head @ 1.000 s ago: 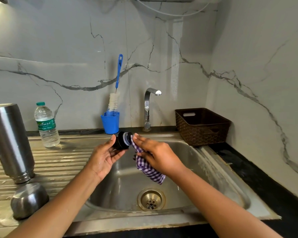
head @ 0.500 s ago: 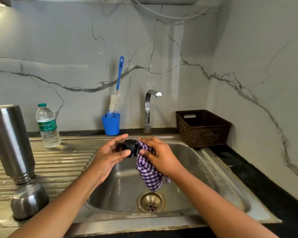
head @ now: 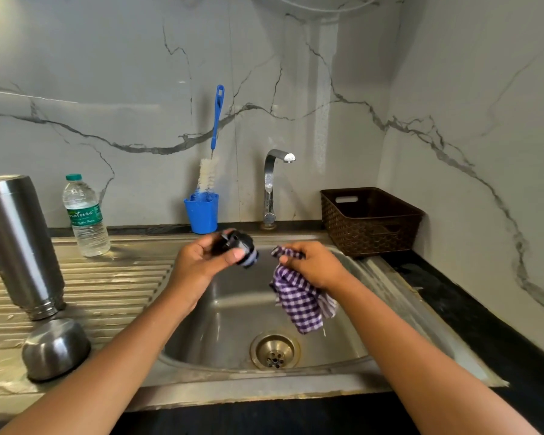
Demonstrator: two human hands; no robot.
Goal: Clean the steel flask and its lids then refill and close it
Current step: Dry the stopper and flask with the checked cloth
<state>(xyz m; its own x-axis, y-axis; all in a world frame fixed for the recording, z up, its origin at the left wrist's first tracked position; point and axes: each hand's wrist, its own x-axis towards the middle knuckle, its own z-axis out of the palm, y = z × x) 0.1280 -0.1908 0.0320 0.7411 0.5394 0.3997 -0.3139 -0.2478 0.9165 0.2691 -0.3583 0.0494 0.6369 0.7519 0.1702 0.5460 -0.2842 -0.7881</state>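
Left of the sink (head: 226, 309), the steel flask (head: 16, 240) stands mouth down on the drainboard, long axis near upright, its body shiny. Just in front of it the steel cap (head: 55, 348) sits dome up. Over the sink, the left hand (head: 201, 262) curls round the black stopper (head: 241, 248), its grey-ringed end angled down to the right. Above the sink's right half, the right hand (head: 311, 265) bunches a purple checked cloth (head: 299, 299), clear of the stopper.

lid (head: 242, 251) in left hand (head: 198, 265), cloth (head: 299, 298) right

One flask (head: 16, 243), two lids (head: 240, 250) (head: 56, 349) — one cloth (head: 299, 296).
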